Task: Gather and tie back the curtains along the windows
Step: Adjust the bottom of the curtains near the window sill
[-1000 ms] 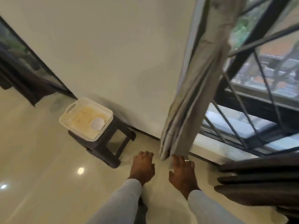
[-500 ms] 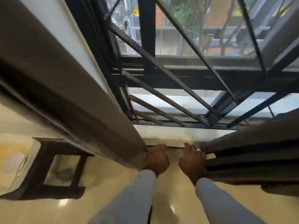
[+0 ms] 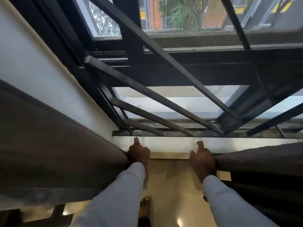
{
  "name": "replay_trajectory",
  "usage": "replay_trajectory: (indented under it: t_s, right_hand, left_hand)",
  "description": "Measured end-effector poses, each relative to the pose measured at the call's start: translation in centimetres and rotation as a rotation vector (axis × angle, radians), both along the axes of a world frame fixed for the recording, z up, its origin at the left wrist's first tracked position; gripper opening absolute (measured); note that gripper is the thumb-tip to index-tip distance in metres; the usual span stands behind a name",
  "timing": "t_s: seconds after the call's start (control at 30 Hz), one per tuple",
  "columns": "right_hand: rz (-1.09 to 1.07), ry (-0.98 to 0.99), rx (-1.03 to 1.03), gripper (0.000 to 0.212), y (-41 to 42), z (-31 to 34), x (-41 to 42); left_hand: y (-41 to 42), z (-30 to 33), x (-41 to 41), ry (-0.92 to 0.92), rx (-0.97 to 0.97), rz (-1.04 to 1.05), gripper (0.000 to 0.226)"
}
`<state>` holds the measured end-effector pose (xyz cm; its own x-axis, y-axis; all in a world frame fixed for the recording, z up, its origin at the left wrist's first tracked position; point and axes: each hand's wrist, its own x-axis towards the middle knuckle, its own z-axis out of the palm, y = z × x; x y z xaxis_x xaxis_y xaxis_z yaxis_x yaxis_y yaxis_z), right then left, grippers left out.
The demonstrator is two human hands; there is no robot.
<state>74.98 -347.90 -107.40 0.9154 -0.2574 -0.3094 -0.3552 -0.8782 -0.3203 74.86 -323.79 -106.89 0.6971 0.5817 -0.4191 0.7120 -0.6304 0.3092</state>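
Where hands part them | curtains grey, bunched

Black metal window grille with diagonal bars spans the opening. Pale sill lies directly below the grille; glossy cream floor lies below the sill.
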Motion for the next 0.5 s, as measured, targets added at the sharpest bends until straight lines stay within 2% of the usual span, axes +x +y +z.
replay_trajectory:
  t_s: [0.1, 0.23, 0.4, 0.5]
  right_hand:
    - [-0.027, -0.024, 0.022, 0.042, -0.6, -0.9, 1.4]
    - [0.056, -0.004, -0.058, 0.030, -2.1, -3.2, 2.2]
    - [0.037, -0.117, -0.019, 0.027, -1.5, -2.3, -2.4]
    - [0.067, -0.076, 0.093, 0.029, -1.3, 1.0, -6.7]
  left_hand:
    - [1.2, -1.3, 0.4, -0.088, -0.030, 0.013, 0.051]
    - [1.8, -2.4, 0.4, -0.188, -0.007, 0.028, 0.022]
    - [0.1, -2.5, -2.5, -0.190, -0.028, -0.056, 0.018]
    - [-1.3, -2.0, -5.7, -0.207, -0.134, -0.093, 0.018]
